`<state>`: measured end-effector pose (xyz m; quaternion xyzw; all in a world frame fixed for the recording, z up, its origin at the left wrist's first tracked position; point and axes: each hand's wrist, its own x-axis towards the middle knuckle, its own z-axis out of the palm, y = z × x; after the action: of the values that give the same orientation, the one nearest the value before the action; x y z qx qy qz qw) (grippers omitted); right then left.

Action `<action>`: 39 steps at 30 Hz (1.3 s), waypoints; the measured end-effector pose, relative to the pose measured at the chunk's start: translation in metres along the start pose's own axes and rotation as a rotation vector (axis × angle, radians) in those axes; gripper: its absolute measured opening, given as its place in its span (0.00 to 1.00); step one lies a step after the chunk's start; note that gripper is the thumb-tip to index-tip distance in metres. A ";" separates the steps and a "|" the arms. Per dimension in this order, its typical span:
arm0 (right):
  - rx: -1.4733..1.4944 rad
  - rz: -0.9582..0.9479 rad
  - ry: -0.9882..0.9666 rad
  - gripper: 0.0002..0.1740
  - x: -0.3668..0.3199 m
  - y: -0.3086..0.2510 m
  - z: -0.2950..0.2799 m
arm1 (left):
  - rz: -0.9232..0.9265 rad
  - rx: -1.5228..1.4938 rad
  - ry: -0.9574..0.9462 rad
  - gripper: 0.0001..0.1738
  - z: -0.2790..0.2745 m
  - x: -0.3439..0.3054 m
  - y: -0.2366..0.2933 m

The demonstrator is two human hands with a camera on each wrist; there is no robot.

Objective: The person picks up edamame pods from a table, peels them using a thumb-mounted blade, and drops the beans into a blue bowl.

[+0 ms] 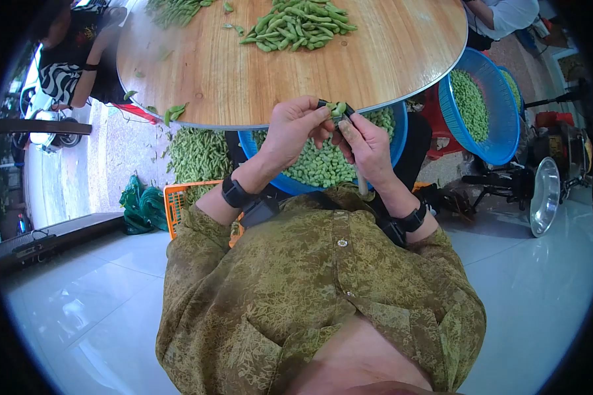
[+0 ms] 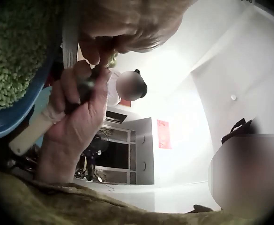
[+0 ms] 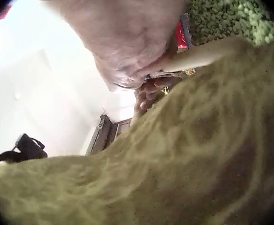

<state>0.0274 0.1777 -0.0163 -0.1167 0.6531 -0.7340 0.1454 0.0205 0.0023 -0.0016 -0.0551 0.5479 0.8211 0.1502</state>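
Note:
At the near edge of the table, over a blue basin (image 1: 399, 141) of shelled green beans (image 1: 319, 168), both hands meet. My left hand (image 1: 291, 131) pinches a green soybean pod (image 1: 338, 109) between thumb and fingers. My right hand (image 1: 369, 148) grips a tool with a pale handle (image 2: 31, 136), its thumb close to the pod. The handle's end sticks out below the palm, and a dark part lies by the fingers. The tool's working end is largely hidden. In the right wrist view, the right hand (image 3: 127, 42) and sleeve cover most of the work.
A pile of pods (image 1: 296, 26) lies on the round wooden table (image 1: 211, 79). More pods (image 1: 197, 155) fill an orange crate (image 1: 172, 207) at left. Another blue basket (image 1: 464, 125) of beans stands at right. Other people sit across the table on both sides.

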 end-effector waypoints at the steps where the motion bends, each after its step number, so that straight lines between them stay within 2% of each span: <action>1: -0.001 -0.004 0.002 0.10 0.000 0.000 0.000 | 0.002 0.001 -0.003 0.07 0.001 -0.001 -0.001; 3: -0.098 -0.100 0.150 0.07 0.002 0.002 0.002 | 0.091 0.196 0.031 0.08 0.003 -0.005 -0.004; 4: -0.097 -0.099 0.148 0.07 0.002 0.001 0.001 | 0.090 0.196 0.033 0.08 0.003 -0.006 -0.005; 10: 0.161 0.121 0.057 0.07 0.011 0.001 -0.014 | 0.104 0.260 0.016 0.08 0.004 -0.010 -0.006; 12: 0.285 0.126 0.031 0.05 0.010 0.001 -0.014 | 0.006 0.185 -0.015 0.07 0.000 -0.009 -0.008; 15: 0.260 0.133 0.001 0.04 0.010 -0.002 -0.016 | -0.102 0.056 -0.049 0.06 -0.004 -0.008 -0.013; 18: 0.347 0.161 -0.042 0.04 0.009 -0.003 -0.017 | -0.140 0.001 -0.069 0.06 -0.005 -0.010 -0.016; 25: 0.119 0.137 -0.100 0.06 0.009 -0.001 -0.020 | -0.077 0.091 -0.069 0.08 -0.001 -0.012 -0.019; 28: 0.047 0.132 -0.103 0.07 0.008 0.000 -0.019 | -0.026 0.125 -0.050 0.08 0.001 -0.013 -0.022; 30: 0.242 0.172 -0.130 0.10 0.007 -0.002 -0.020 | -0.057 0.102 -0.002 0.07 0.001 -0.012 -0.023; 31: 0.242 0.173 -0.129 0.10 0.006 -0.003 -0.020 | -0.058 0.102 -0.003 0.07 0.002 -0.013 -0.022; 33: 0.375 0.278 -0.131 0.15 0.002 -0.004 -0.021 | -0.052 0.039 0.029 0.05 0.005 -0.015 -0.019; 36: 0.304 0.208 -0.195 0.19 -0.005 -0.003 -0.016 | -0.006 0.076 0.029 0.06 0.007 -0.015 -0.023; 39: 0.324 0.194 -0.223 0.23 -0.006 0.005 -0.018 | -0.044 0.133 0.044 0.06 0.004 -0.013 -0.024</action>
<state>0.0269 0.1960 -0.0232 -0.1090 0.5147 -0.7943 0.3037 0.0409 0.0119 -0.0182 -0.0751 0.6032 0.7779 0.1593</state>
